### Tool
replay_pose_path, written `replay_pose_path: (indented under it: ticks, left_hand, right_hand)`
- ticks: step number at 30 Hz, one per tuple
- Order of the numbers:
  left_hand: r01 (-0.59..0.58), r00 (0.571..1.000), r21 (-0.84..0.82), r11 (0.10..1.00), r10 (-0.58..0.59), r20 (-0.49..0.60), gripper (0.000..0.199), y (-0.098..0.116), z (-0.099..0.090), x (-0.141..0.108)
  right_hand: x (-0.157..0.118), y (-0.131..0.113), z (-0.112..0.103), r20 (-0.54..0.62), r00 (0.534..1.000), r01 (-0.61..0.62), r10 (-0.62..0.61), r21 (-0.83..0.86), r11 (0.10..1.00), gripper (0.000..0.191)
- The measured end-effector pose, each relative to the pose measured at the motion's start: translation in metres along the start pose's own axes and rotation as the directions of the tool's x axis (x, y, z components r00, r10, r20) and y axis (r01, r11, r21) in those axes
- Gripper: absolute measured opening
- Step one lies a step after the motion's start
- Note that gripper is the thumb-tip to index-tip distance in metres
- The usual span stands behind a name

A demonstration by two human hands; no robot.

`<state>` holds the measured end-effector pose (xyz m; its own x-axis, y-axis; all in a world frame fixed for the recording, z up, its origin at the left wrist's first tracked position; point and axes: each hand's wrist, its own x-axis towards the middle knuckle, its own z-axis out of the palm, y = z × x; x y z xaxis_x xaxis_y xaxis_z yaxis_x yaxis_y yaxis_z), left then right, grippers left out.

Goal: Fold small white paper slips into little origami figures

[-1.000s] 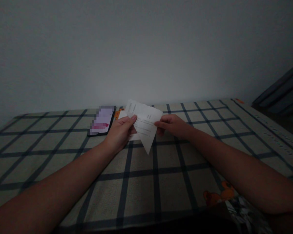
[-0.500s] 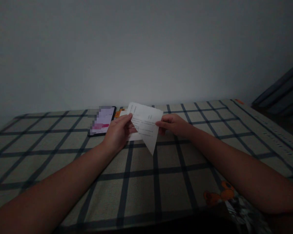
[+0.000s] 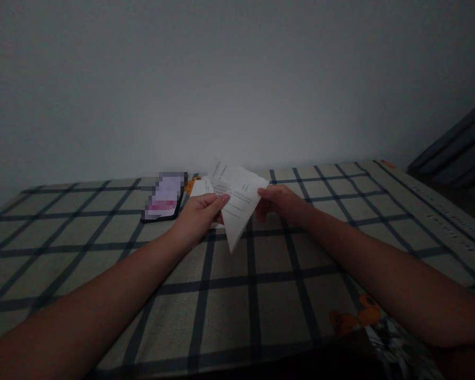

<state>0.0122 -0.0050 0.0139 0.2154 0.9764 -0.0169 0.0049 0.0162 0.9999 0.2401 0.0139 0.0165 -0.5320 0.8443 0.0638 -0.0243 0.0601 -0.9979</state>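
A white sheet of paper [image 3: 237, 203] with lines of print hangs between my hands, folded so that one corner points down. My left hand [image 3: 201, 211] pinches its left side, thumb on top of the printed face. On the other side, my right hand [image 3: 279, 200] grips the right edge between thumb and fingers. Behind my left hand lies another piece of white paper [image 3: 199, 187], partly covered by the hand and the folded sheet. The print is too small to read.
A tablet or large phone [image 3: 166, 195] with a lit, partly blurred screen lies left of my hands. Checked cloth [image 3: 229, 306] with orange bear prints covers the surface. A pale wall [image 3: 237, 79] rises behind it, and dark striped fabric [image 3: 459, 140] hangs at the right.
The folded sheet has turned a little, its lower corner swinging left. My left thumb has moved right across the paper, and my right hand's hold has shifted up towards the right corner.
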Motion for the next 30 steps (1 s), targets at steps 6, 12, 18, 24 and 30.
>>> replay_pose_path:
  ticks: [6, 12, 18, 24, 30]
  left_hand:
    - [0.019, 0.992, 0.071, 0.997, -0.028, 0.12, 0.038, -0.0019, 0.0007, -0.003]
    - [0.037, 0.979, -0.023, 0.999, -0.031, 0.2, 0.04, -0.0059, -0.0024, 0.0013]
    - [0.011, 0.986, 0.08, 0.997, -0.025, 0.166, 0.039, -0.0032, -0.0012, -0.0002]
    - [0.054, 0.98, 0.013, 0.998, -0.056, 0.193, 0.042, -0.0038, -0.0009, -0.0005]
    - [0.079, 0.959, -0.014, 0.997, -0.073, 0.274, 0.036, -0.0039, 0.0016, -0.0014]
  right_hand:
    - [-0.0037, -0.0003, 0.0056, -0.068, 0.995, -0.084, 0.074, -0.157, 0.984, 0.042]
    - [-0.0037, -0.0017, 0.0068, -0.129, 0.991, 0.001, -0.026, -0.186, 0.983, 0.041]
    - [-0.0011, 0.0013, 0.0042, -0.134, 0.989, 0.035, -0.058, -0.173, 0.984, 0.044]
    - [-0.0024, 0.0005, 0.0042, -0.187, 0.979, 0.045, -0.087, -0.216, 0.975, 0.042]
    - [-0.0052, -0.0061, 0.0076, -0.288, 0.95, 0.063, -0.118, -0.194, 0.979, 0.041]
